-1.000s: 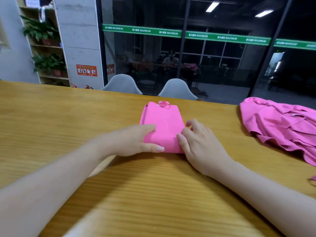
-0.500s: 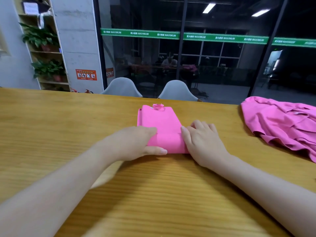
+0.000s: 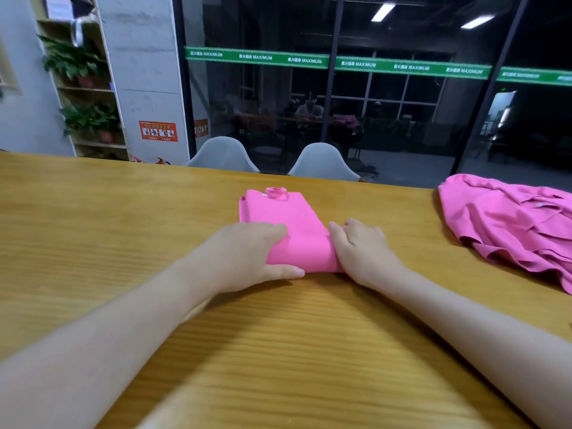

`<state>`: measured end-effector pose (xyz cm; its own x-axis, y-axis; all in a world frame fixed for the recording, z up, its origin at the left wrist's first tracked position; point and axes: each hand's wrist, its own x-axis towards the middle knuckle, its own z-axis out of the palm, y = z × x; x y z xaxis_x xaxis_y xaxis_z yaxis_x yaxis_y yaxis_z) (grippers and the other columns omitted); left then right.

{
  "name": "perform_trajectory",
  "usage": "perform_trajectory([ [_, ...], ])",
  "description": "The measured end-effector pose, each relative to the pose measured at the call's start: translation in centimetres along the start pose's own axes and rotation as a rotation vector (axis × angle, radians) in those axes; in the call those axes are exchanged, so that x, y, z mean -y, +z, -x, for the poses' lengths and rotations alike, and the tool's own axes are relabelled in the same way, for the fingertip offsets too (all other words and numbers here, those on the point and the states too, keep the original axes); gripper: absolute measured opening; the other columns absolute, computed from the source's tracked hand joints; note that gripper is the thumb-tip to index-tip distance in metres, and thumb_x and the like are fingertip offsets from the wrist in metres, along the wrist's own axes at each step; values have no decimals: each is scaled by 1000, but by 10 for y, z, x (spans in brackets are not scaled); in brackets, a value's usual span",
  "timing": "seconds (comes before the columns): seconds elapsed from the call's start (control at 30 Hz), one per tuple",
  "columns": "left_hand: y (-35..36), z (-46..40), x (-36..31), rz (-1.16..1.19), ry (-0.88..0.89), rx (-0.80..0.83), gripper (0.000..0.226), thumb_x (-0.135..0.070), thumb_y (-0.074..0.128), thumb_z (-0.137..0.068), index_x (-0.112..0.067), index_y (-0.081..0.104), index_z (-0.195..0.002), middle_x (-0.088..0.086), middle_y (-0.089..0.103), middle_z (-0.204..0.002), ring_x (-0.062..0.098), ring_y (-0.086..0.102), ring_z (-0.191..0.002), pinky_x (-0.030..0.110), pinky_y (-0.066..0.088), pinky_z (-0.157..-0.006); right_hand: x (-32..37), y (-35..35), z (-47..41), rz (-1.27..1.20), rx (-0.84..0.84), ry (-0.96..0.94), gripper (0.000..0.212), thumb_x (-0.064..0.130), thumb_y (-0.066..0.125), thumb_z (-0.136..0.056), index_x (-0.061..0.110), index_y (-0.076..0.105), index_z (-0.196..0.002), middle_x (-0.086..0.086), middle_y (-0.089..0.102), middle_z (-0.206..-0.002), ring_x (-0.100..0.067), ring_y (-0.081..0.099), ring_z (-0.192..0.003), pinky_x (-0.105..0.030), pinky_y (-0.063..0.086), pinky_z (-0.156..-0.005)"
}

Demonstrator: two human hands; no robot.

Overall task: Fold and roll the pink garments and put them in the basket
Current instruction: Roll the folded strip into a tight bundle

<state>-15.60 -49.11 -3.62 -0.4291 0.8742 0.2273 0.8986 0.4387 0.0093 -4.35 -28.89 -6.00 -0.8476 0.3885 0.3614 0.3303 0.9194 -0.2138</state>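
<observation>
A pink garment (image 3: 288, 218), folded into a narrow strip, lies on the wooden table (image 3: 93, 230) in the middle, its collar at the far end. Its near end is rolled up into a thick roll. My left hand (image 3: 247, 255) grips the roll's left end, fingers on top and thumb along the near side. My right hand (image 3: 362, 252) grips the roll's right end with curled fingers. No basket is in view.
A heap of loose pink garments (image 3: 510, 224) lies at the table's right edge. Two grey chairs (image 3: 322, 162) stand behind the far edge, before a dark glass wall. A shelf with plants (image 3: 83, 119) is at the back left.
Both hands have rolled the near end of the strip further away from me, so the flat part is shorter. The heap on the right has not moved.
</observation>
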Motion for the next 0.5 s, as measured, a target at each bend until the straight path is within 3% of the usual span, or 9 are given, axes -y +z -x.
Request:
perform_trajectory([
  [0.07,-2,-4,3,109,-64,78,68,-83,54,-80,-30,54,-123,-18,47,-90,15,51,-90,32,41,-69,0,0,9,140,-54,-68,49,33,16,-110,17,54,-83,6,49,-81,-23,49,-99,-48,37,-90],
  [0.13,-2,-11,8,187,-111,114,74,-84,56,-79,-27,57,-127,-9,57,-101,19,55,-96,31,42,-69,0,0,16,216,-109,-96,58,42,4,-106,21,56,-91,5,52,-96,-20,50,-103,-43,36,-91],
  [0.2,2,-17,13,310,-133,114,81,-84,54,-80,-15,60,-123,7,63,-118,28,58,-106,34,38,-71,1,2,23,219,-141,-125,58,45,4,-105,22,57,-97,2,52,-106,-21,53,-100,-42,37,-92],
  [0.27,2,-17,13,347,-140,119,83,-84,51,-82,-14,60,-125,8,63,-127,29,58,-109,35,36,-74,-1,3,26,204,-150,-151,54,44,8,-105,21,57,-96,1,51,-106,-22,54,-95,-43,38,-92],
  [0.37,-1,-4,6,93,-104,78,83,-89,44,-79,-32,49,-140,-9,58,-129,18,56,-111,34,42,-79,-2,1,19,170,-149,-137,52,44,10,-105,21,54,-87,2,50,-96,-22,53,-90,-44,39,-87],
  [0.43,1,3,1,-189,-9,-34,78,-87,41,-82,-30,44,-136,-10,55,-120,16,58,-107,34,47,-79,2,-2,9,106,-120,-98,52,41,14,-107,17,53,-84,-2,53,-91,-25,53,-87,-46,42,-83],
  [0.5,5,3,-6,-323,19,-106,73,-83,39,-86,-25,43,-130,-7,54,-110,17,59,-96,34,49,-73,5,-2,2,22,-59,-75,47,31,22,-110,9,52,-82,-9,57,-86,-29,52,-84,-49,45,-79],
])
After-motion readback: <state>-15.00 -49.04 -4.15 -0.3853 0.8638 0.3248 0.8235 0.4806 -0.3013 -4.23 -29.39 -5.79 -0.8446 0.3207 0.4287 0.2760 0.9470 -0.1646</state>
